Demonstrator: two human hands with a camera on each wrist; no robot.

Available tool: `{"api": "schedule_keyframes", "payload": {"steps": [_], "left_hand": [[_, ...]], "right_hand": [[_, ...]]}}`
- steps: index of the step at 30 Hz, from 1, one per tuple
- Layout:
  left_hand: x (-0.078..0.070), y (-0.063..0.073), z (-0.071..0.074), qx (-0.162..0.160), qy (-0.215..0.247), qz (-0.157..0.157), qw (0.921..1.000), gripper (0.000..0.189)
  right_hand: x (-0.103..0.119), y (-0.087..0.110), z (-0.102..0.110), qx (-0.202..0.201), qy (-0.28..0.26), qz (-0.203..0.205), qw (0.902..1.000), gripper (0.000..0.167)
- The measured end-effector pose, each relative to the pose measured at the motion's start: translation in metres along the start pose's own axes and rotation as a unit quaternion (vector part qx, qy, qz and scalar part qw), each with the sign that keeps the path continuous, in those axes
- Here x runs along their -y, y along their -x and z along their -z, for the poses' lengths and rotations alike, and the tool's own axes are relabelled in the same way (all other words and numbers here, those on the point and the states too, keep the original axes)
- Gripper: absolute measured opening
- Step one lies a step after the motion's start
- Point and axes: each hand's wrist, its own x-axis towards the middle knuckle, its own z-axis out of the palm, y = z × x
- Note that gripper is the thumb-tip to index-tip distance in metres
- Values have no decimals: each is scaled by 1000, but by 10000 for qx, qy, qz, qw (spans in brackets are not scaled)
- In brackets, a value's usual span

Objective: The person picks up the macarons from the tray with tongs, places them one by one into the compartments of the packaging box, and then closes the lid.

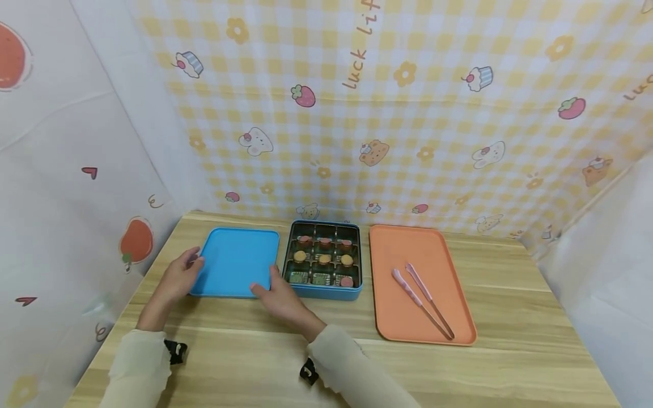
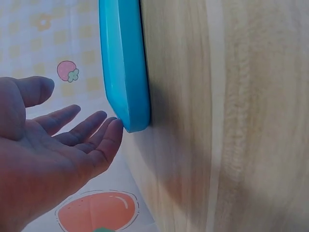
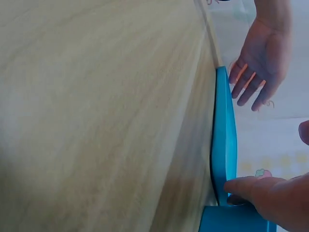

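Note:
A blue square lid [image 1: 238, 262] lies on the table, its raised rim showing. My left hand [image 1: 182, 275] is at its left edge; in the left wrist view the hand's fingers [image 2: 83, 135] are loosely spread, fingertips close to the lid's corner [image 2: 129, 96]. At the lid's right edge is my right hand [image 1: 285, 300]. In the right wrist view one of its fingers [image 3: 246, 187] touches the lid's side near the corner, while the thumb stays apart. Just right of the lid stands a blue box [image 1: 326, 291], its dark divided insert holding small red, yellow and green pieces in its compartments.
Right of the box lies an orange tray [image 1: 388, 317] bearing tongs [image 1: 428, 300] with pink handles. The wooden table [image 1: 245, 362] meets a checked cloth backdrop [image 1: 326, 124] at the back and a white cloth [image 1: 76, 187] on the left.

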Motion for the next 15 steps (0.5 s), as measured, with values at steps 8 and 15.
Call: {"api": "schedule_keyframes", "payload": {"steps": [8,15], "left_hand": [[9,-5,-1,-71,-362,436,9984,64],[17,-14,2,-188,-193,658,9975,59]], "right_hand": [[-3,-5,-11,-394,-401,-296,9980,76],[0,-7,-17,-580,-980,-423,9926,73]]}}
